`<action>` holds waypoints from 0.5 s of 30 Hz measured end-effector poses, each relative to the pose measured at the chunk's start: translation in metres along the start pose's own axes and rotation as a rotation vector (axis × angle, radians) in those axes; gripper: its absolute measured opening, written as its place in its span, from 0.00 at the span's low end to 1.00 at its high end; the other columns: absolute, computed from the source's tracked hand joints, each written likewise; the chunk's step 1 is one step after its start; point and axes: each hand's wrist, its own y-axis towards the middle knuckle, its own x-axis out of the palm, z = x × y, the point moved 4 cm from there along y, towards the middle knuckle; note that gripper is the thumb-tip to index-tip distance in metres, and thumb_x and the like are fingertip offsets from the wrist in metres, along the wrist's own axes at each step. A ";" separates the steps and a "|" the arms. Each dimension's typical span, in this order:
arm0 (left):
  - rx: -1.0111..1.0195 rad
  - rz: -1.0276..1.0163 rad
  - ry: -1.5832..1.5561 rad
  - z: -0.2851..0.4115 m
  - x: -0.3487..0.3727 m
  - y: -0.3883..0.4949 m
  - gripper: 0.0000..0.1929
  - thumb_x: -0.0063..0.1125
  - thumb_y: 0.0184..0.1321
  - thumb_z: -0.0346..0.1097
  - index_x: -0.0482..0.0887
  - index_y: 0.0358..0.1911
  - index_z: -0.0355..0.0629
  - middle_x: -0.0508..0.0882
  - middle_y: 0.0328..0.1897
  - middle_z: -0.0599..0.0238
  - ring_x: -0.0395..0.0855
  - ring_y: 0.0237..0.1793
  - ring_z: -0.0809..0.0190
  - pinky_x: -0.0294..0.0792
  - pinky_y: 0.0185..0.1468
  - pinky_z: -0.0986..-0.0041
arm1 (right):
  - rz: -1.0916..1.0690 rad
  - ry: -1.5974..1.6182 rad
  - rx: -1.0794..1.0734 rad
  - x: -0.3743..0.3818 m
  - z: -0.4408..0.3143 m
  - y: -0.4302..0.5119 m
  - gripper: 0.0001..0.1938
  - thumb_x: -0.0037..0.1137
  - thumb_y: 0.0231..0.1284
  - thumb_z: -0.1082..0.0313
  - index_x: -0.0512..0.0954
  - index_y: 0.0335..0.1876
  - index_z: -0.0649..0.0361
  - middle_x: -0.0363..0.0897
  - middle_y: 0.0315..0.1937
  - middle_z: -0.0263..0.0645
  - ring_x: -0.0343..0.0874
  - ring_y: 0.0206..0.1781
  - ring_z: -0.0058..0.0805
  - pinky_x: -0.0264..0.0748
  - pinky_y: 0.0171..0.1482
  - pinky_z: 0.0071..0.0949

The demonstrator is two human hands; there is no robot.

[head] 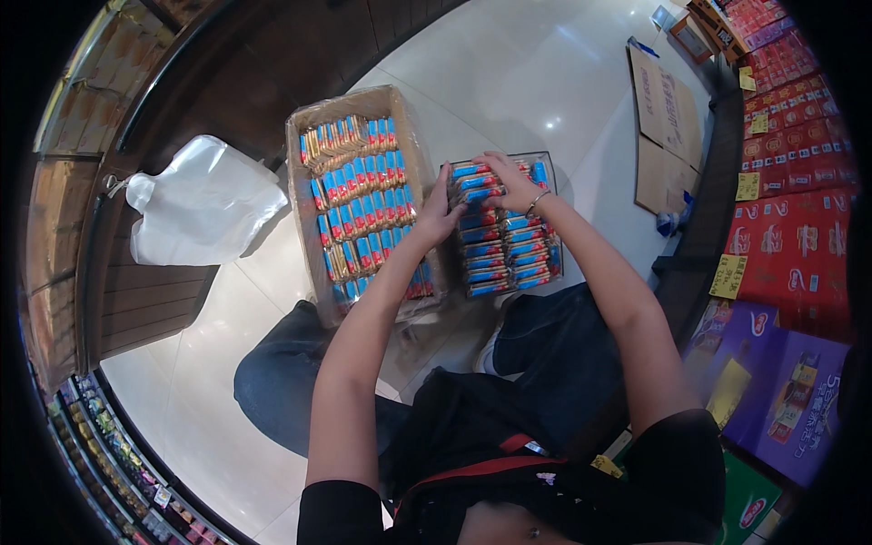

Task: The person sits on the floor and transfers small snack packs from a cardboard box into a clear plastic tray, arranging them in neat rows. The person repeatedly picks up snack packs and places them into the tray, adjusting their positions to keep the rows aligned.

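My right hand (512, 185), with a bracelet at the wrist, spans the top packets (479, 182) in a clear-sided bin (553, 178), fingers on one side and thumb on the other. At the bin's left side, my left hand (438, 212) has its fingers raised and its thumb near the packet ends; its grip is partly hidden. The packets are small wrapped biscuits with blue and red labels, stacked in two columns. To the left, an open cardboard carton (298, 160) lined with clear plastic holds several rows of the same packets (361, 212). Both containers stand on the tiled floor.
A white plastic bag (208, 201) hangs by the dark wooden display at left. Flattened cardboard (664, 129) lies on the floor (545, 82) at right. Red gift boxes (793, 238) and a purple box (783, 402) line the right side. My bent knees flank the containers' near side.
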 end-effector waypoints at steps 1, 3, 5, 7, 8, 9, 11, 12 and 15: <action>0.010 0.008 -0.056 -0.006 0.001 0.001 0.47 0.62 0.59 0.36 0.40 0.75 0.45 0.59 0.74 0.44 0.57 0.72 0.43 0.51 0.73 0.62 | 0.005 0.037 0.052 0.003 0.000 -0.002 0.41 0.72 0.45 0.65 0.62 0.68 0.55 0.62 0.66 0.50 0.61 0.70 0.44 0.59 0.70 0.34; -0.098 -0.012 0.024 -0.015 0.006 0.003 0.45 0.59 0.60 0.35 0.40 0.74 0.41 0.56 0.75 0.43 0.52 0.75 0.46 0.47 0.75 0.63 | 0.019 0.106 0.161 0.007 0.005 -0.007 0.41 0.71 0.48 0.62 0.61 0.69 0.54 0.59 0.68 0.50 0.58 0.72 0.46 0.57 0.71 0.35; -0.119 -0.012 0.065 -0.013 0.013 0.007 0.44 0.57 0.60 0.36 0.40 0.74 0.39 0.53 0.75 0.42 0.49 0.76 0.46 0.45 0.76 0.62 | 0.041 0.169 0.140 0.006 0.017 -0.007 0.40 0.69 0.52 0.60 0.60 0.71 0.52 0.56 0.69 0.50 0.58 0.72 0.47 0.58 0.71 0.36; -0.071 0.019 0.080 -0.018 0.016 0.004 0.45 0.57 0.60 0.38 0.39 0.74 0.40 0.50 0.76 0.41 0.46 0.76 0.45 0.45 0.76 0.61 | 0.019 0.221 0.125 0.007 0.016 -0.004 0.39 0.66 0.55 0.59 0.59 0.72 0.49 0.54 0.71 0.51 0.58 0.71 0.47 0.59 0.70 0.37; -0.094 0.033 0.136 -0.022 0.017 -0.001 0.46 0.58 0.60 0.39 0.39 0.74 0.40 0.49 0.76 0.40 0.46 0.76 0.44 0.45 0.76 0.60 | -0.011 0.235 0.125 0.007 0.017 -0.003 0.39 0.65 0.56 0.59 0.58 0.73 0.48 0.53 0.71 0.51 0.58 0.71 0.48 0.59 0.70 0.38; -0.113 0.035 0.185 -0.011 0.019 -0.004 0.46 0.58 0.59 0.40 0.39 0.74 0.40 0.48 0.76 0.40 0.46 0.76 0.43 0.45 0.75 0.59 | -0.036 0.247 0.139 0.005 0.018 -0.006 0.38 0.63 0.58 0.59 0.57 0.74 0.47 0.51 0.72 0.51 0.58 0.71 0.49 0.60 0.70 0.38; -0.133 0.054 0.307 -0.003 0.023 -0.011 0.48 0.59 0.58 0.42 0.38 0.74 0.40 0.47 0.75 0.38 0.45 0.76 0.40 0.46 0.75 0.58 | -0.108 0.203 0.139 0.005 0.013 -0.007 0.37 0.61 0.60 0.57 0.56 0.74 0.42 0.50 0.72 0.53 0.57 0.72 0.51 0.60 0.69 0.40; -0.132 0.067 0.376 -0.003 0.027 -0.013 0.49 0.60 0.58 0.43 0.38 0.74 0.40 0.48 0.75 0.37 0.46 0.75 0.39 0.46 0.75 0.58 | -0.142 0.181 0.136 0.007 0.010 -0.007 0.37 0.59 0.61 0.56 0.55 0.75 0.40 0.50 0.72 0.54 0.57 0.72 0.52 0.61 0.69 0.41; -0.141 0.128 0.457 -0.009 0.030 -0.016 0.51 0.63 0.54 0.46 0.40 0.74 0.40 0.47 0.75 0.40 0.50 0.73 0.37 0.48 0.72 0.52 | -0.011 -0.195 0.043 0.015 -0.006 -0.011 0.32 0.59 0.61 0.58 0.61 0.71 0.42 0.55 0.68 0.62 0.55 0.71 0.59 0.56 0.71 0.46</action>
